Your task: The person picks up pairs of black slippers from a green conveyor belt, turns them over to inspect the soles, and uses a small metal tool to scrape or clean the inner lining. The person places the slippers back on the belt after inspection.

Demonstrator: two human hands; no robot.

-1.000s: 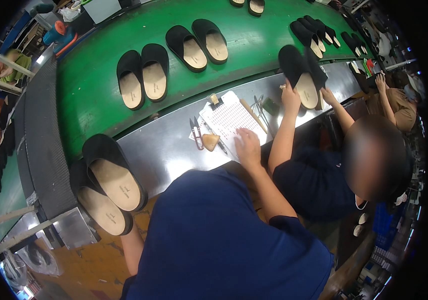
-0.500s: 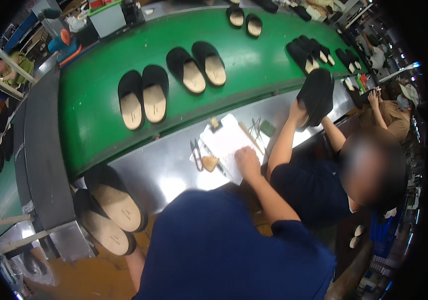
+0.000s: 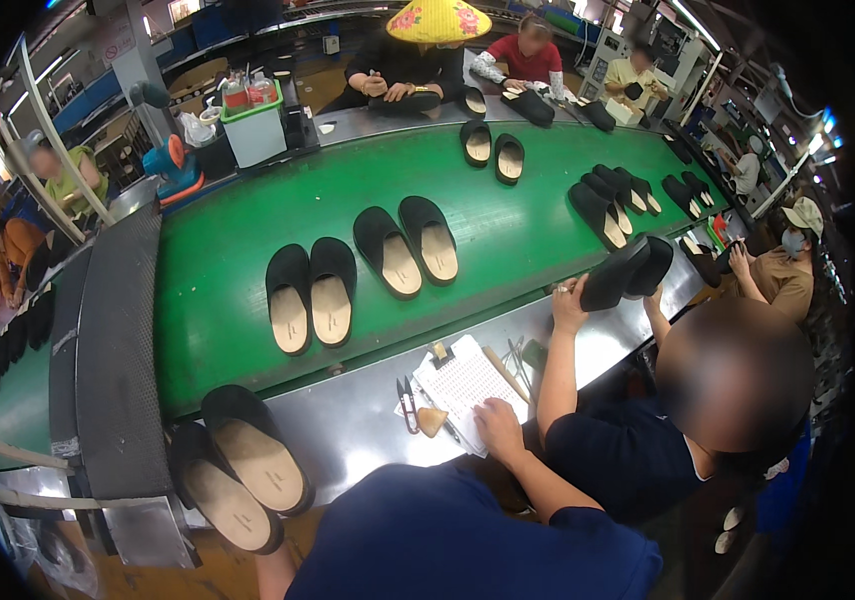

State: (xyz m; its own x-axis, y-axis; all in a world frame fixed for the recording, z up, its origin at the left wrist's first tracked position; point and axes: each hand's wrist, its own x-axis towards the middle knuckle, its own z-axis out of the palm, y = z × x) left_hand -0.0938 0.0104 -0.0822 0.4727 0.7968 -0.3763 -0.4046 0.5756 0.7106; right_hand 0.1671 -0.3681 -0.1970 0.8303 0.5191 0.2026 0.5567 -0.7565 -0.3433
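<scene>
Navy short-sleeved tee, bare forearms.

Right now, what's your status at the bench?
Right hand resting on checked paper sheet, fingers holding nothing. Left hand out of view. Snips beside the sheet; co-worker's hand holds black slippers up, close right.

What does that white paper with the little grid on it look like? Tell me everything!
The clipboard sheet is white with a fine grid of small marks, held by a clip at its top edge. It lies flat and slightly tilted on the grey metal worktable beside the green conveyor. A hand rests on its lower corner, and small snips lie just to its left.
</scene>
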